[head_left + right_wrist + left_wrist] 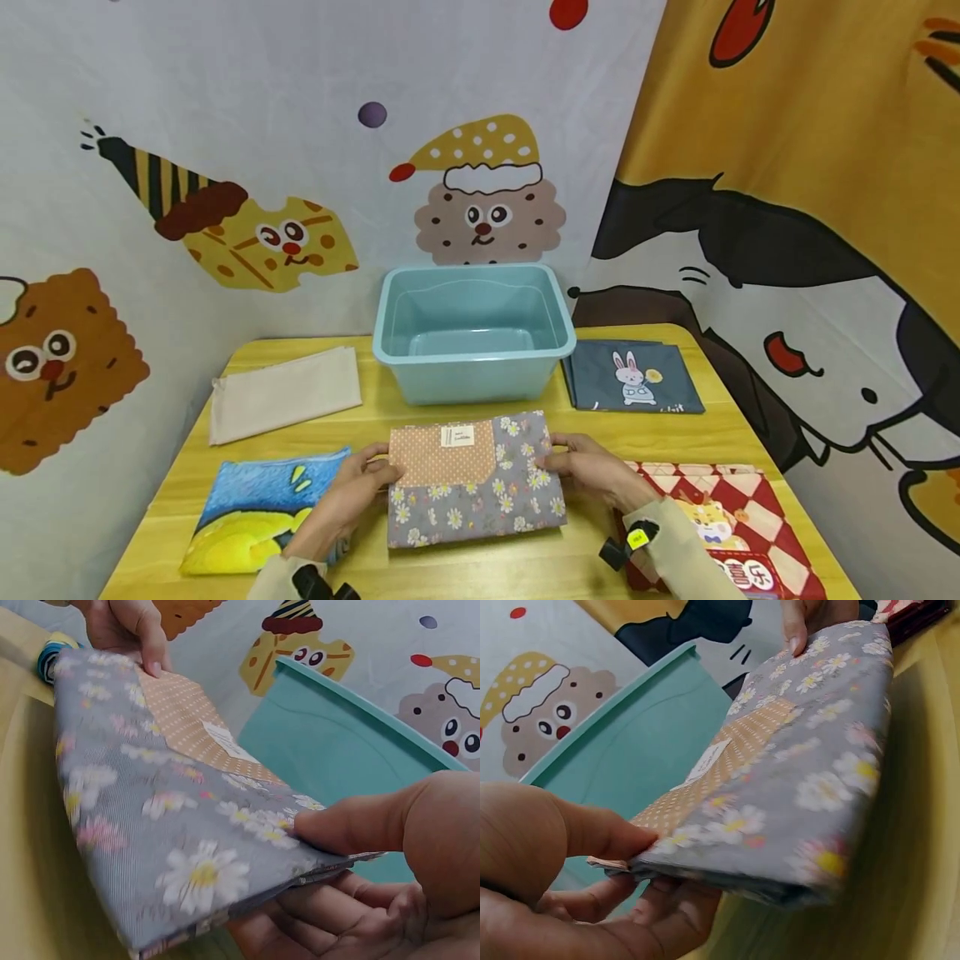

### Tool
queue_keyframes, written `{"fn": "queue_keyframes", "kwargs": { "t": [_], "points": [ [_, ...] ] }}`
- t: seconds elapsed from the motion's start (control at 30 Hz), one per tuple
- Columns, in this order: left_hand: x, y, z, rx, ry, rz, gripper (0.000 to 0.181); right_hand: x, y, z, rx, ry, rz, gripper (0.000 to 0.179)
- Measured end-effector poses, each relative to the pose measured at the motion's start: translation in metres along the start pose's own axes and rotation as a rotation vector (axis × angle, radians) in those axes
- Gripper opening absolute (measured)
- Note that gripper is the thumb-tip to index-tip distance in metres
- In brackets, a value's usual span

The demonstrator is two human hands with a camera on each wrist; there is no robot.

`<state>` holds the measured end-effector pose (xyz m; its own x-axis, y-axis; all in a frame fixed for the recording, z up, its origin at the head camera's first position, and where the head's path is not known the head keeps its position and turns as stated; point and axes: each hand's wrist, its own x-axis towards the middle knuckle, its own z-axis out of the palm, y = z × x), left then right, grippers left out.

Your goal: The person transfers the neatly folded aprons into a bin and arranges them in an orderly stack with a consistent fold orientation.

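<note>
A folded grey cloth with white daisies and an orange dotted patch is held up off the table in the middle of the head view. My left hand pinches its left edge, thumb on top and fingers beneath. On the opposite edge my right hand grips it the same way. Both wrist views show the fold tilted, with a thumb on its upper face. Just behind the cloth stands a light blue plastic tub, with nothing seen inside.
On the wooden table lie a folded beige cloth and a blue-yellow folded cloth at left. To the right are a dark grey cloth with a rabbit and a red checked cloth. A printed curtain hangs behind.
</note>
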<state>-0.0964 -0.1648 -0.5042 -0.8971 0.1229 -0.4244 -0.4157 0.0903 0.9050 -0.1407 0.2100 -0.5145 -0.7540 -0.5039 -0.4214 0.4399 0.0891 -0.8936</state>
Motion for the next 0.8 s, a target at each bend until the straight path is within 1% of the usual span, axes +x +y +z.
{"fn": "queue_keyframes", "kwargs": {
  "t": [0.07, 0.17, 0.27, 0.33, 0.4, 0.5, 0.57, 0.67, 0.8],
  "points": [
    [0.001, 0.002, -0.001, -0.013, -0.009, 0.003, 0.055, 0.000, -0.002, 0.000, -0.012, 0.002, -0.015, 0.049],
    [0.002, 0.004, 0.000, -0.019, 0.019, 0.003, 0.052, 0.000, -0.006, 0.001, -0.032, 0.008, -0.037, 0.048],
    [0.004, 0.004, 0.003, -0.049, 0.021, 0.023, 0.047, -0.002, -0.010, 0.001, -0.036, 0.019, -0.050, 0.049],
    [0.005, 0.003, 0.004, -0.083, -0.004, 0.047, 0.045, -0.003, -0.013, 0.000, -0.042, 0.022, -0.053, 0.051],
    [0.005, 0.004, 0.003, -0.119, -0.051, 0.064, 0.045, -0.005, -0.015, -0.001, -0.045, 0.018, -0.054, 0.053],
    [0.004, 0.006, 0.002, -0.150, -0.107, 0.067, 0.047, -0.008, -0.018, -0.001, -0.049, 0.008, -0.060, 0.055],
    [0.003, 0.008, 0.002, -0.143, -0.127, 0.064, 0.049, -0.011, -0.020, -0.001, -0.051, 0.012, -0.062, 0.055],
    [0.001, 0.013, 0.003, -0.122, -0.132, 0.069, 0.051, -0.017, -0.025, 0.000, -0.071, 0.026, -0.069, 0.055],
    [0.002, 0.021, 0.003, -0.104, -0.111, 0.097, 0.051, -0.024, -0.035, 0.001, -0.126, 0.061, -0.090, 0.055]
  ]
}}
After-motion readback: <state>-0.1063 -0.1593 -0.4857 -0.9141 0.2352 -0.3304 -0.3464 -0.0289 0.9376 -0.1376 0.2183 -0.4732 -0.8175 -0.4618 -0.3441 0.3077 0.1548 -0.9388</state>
